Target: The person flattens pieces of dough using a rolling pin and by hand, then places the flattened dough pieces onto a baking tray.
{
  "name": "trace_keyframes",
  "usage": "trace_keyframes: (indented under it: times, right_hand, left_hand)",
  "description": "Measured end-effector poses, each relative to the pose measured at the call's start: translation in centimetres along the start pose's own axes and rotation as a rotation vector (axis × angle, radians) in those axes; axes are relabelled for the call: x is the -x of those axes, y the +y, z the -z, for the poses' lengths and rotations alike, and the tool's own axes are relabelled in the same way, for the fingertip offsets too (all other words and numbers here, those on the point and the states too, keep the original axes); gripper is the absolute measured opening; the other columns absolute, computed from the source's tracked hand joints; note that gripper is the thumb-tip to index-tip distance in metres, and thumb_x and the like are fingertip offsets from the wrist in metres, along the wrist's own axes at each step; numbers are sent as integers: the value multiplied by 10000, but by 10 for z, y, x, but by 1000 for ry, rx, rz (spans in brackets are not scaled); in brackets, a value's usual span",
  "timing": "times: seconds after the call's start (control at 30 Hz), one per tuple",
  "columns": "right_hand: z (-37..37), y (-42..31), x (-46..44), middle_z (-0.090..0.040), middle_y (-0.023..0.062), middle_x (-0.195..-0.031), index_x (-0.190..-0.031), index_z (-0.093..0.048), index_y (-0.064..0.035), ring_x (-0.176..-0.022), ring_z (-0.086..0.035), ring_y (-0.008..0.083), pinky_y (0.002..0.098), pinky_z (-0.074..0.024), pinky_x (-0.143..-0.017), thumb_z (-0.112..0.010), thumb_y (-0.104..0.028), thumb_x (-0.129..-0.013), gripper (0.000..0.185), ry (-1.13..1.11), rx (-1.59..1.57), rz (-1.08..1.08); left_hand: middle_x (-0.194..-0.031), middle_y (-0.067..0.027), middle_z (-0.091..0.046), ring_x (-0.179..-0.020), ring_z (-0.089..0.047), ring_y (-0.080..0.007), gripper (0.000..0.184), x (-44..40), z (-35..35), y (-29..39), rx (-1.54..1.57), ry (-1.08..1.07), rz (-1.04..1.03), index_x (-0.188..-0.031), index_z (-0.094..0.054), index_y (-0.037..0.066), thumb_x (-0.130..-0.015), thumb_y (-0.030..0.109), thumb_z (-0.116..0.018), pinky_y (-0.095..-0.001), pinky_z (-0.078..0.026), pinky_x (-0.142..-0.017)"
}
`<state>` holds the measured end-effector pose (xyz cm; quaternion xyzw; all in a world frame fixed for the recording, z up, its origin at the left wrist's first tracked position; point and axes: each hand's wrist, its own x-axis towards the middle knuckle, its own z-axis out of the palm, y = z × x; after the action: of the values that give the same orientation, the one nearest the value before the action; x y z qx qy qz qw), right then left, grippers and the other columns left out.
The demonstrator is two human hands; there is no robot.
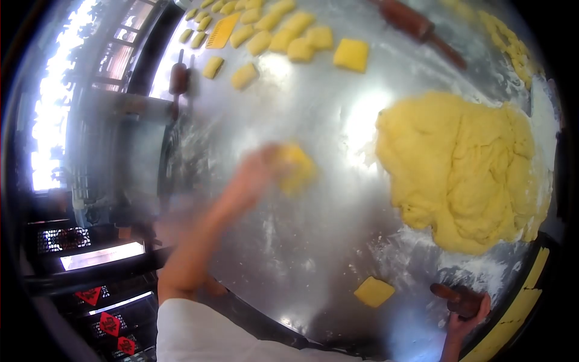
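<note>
My left hand (261,166), smeared by motion, is out over the middle of the metal table with a yellow piece of dough (295,169) at its fingers. It appears to grip the piece, though the fingers are blurred. At the lower right, my right hand (467,323) is wrapped round a dark brown rolling pin (463,301). A flat square of dough (374,292) lies on the table to the left of that pin. Above the pin spreads a large, soft mass of yellow dough (464,169).
Several dough pieces (259,42) sit at the far side with a yellow scraper (222,31) and a flat square (351,55). Other rolling pins lie at the far right (410,21) and far left (178,78). Flour (476,268) dusts the metal table (325,241).
</note>
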<state>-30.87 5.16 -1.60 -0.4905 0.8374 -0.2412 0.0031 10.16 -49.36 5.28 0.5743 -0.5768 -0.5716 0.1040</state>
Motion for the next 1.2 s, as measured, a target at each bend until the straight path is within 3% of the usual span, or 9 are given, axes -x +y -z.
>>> trace_keyframes:
  times: [0.1, 0.27, 0.37, 0.47, 0.57, 0.73, 0.9, 1.07, 1.2]
  right_hand:
    - [-2, -1, -2, -400, 229, -1574, -1583, -333, -71, -1397, -468, 428, 536, -402, -1172, -844, -18, -826, 915, 11, 7, 12]
    - [-1, 1, 1, -390, 224, -1584, -1586, -331, -66, -1393, -472, 422, 527, -413, -1168, -849, -18, -819, 927, 5, 30, 8]
    - [-3, 0, 0, -392, 223, -1584, -1582, -337, -60, -1390, -475, 420, 522, -416, -1169, -850, -27, -821, 919, 14, 17, 17]
    - [-2, -4, -2, -406, 228, -1571, -1574, -355, -55, -1385, -479, 419, 516, -420, -1160, -853, -58, -831, 894, 29, 3, 11]
    - [-1, 0, -2, -417, 230, -1559, -1566, -373, -53, -1383, -483, 412, 509, -425, -1148, -853, -101, -844, 869, 29, 25, 33]
    - [-19, 8, 2, -479, 206, -1495, -1518, -452, -69, -1334, -526, 374, 503, -459, -1111, -914, -162, -795, 863, 149, -13, 53]
    - [-11, 12, 11, -541, 221, -1443, -1399, -577, -47, -1283, -541, 401, 540, -421, -1052, -883, -587, -746, 901, -10, -59, 83]
    - [14, -19, -19, -599, 146, -1382, -1305, -622, -91, -1168, -593, 334, 469, -423, -982, -919, -355, -592, 817, -59, 68, -26]
    - [12, -23, -18, -593, 145, -1388, -1303, -628, -106, -1117, -607, 332, 455, -424, -967, -921, -312, -593, 796, -31, 28, -14]
  left_hand:
    - [-1233, -98, -755, -1117, -703, -181, 404, 59, -62, -19, -370, -375, -62, -1341, -675, 39, -990, 226, -747, -361, -536, -1010]
    - [-1107, -106, -789, -950, -683, -160, 370, 32, -39, 30, -522, 137, -284, -1278, -730, 53, -988, 283, -738, -371, -558, -899]
    - [-1356, -168, -699, -1239, -670, -308, 437, -93, 50, 8, -847, 475, -737, -1376, -658, 27, -1034, 299, -664, -395, -501, -1085]
    - [-1429, -286, -602, -1343, -572, -420, 506, -180, 113, 27, -857, 786, -776, -1406, -593, -31, -1034, 309, -636, -470, -431, -1145]
    - [-1419, -300, -597, -1360, -544, -434, 503, -229, 158, 12, -733, 477, -374, -1389, -593, -37, -1073, 353, -553, -482, -421, -1145]
    - [-1146, -249, -672, -1086, -630, -427, 355, -259, 208, -36, -1697, 426, -880, -1236, -660, 2, -1017, 267, -573, -532, -487, -979]
    - [-1218, -176, -673, -1148, -612, -315, 486, -280, 270, -37, -978, 172, -536, -1381, -595, -9, -1070, 363, -564, -446, -468, -1035]
    - [-1387, -176, -637, -1285, -576, -276, 630, -257, 228, -65, -317, 399, -491, -1519, -515, -29, -1074, 406, -614, -384, -428, -1114]
    - [-1436, -153, -605, -1294, -571, -259, 641, -206, 180, -60, -329, 263, -281, -1534, -494, -22, -1087, 428, -588, -368, -435, -1116]
